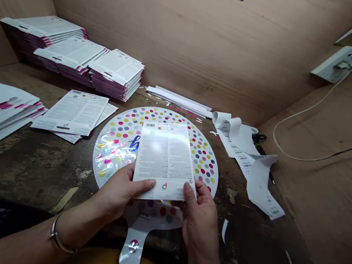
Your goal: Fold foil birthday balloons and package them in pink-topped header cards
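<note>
The left hand [120, 191] pinches the lower left side of a flat, white, shiny paper packet [164, 161], with its thumb on top and its fingers bent behind. The right hand [200, 217] pinches the lower right corner the same way. The packet is in the middle, held over a round, flat, white foil balloon [207, 164] with lots of coloured dots. I cannot tell if they touch.

The packet has a barcode at its 11 o'clock corner. Rows of tiny print go down it, too small to read. Near its 6 o'clock edge is a little colourful mark like a letter "d", and a small round red sign is by the right thumb.

On the balloon, a big blue "g" peeks out by the packet's 9 o'clock side. The small dark word on its tail, at 6 o'clock, is too blurry to read.

From the packet, white packets with pink edges [115, 68] sit in stacks at 10 to 11 o'clock. Two loose white packets [74, 110] overlap near 10 o'clock, with the same kind of mark. A curly white paper strip with barcodes [244, 145] lies near 3 o'clock. A white plastic socket box [340, 65] is on the wall at 2 o'clock.
</note>
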`<state>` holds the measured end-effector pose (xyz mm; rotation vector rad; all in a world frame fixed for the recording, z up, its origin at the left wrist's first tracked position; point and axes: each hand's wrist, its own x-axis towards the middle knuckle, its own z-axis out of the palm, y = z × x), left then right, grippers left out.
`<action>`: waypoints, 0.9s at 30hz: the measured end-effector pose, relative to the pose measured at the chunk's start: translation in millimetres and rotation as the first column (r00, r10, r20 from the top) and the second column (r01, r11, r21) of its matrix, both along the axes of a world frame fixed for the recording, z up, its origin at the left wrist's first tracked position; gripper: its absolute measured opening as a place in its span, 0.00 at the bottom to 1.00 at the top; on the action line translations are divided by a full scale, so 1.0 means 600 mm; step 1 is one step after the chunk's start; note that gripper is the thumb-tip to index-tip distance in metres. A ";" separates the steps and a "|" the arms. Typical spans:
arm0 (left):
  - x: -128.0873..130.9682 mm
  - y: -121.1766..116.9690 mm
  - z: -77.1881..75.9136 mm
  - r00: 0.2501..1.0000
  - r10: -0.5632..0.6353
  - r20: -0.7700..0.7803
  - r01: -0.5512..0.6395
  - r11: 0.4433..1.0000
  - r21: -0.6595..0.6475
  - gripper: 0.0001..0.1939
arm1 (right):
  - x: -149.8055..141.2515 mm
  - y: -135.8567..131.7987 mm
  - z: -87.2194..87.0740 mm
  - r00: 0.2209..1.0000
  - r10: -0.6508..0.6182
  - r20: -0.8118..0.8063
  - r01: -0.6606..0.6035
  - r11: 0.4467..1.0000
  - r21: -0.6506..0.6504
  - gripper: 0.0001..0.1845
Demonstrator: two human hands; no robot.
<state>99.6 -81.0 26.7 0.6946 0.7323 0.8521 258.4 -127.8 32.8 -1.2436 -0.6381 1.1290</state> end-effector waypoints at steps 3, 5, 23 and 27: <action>0.006 0.002 -0.002 0.993 0.095 -0.065 -0.093 0.995 0.043 0.26 | -0.022 -0.012 0.000 0.967 0.086 -0.238 -0.088 0.996 0.003 0.23; 0.009 0.001 -0.005 0.988 0.124 -0.094 -0.116 0.990 0.081 0.27 | -0.036 -0.017 -0.004 0.940 0.086 -0.329 -0.086 0.996 0.016 0.24; 0.002 -0.013 -0.003 0.959 0.146 -0.243 -0.093 0.971 0.218 0.28 | 0.017 -0.031 0.041 0.408 0.084 0.909 -0.406 0.909 0.098 0.06; -0.015 -0.001 -0.003 0.954 0.142 -0.265 -0.088 0.975 0.206 0.27 | 0.106 -0.066 0.061 0.651 0.467 0.598 -0.472 0.866 -0.162 0.14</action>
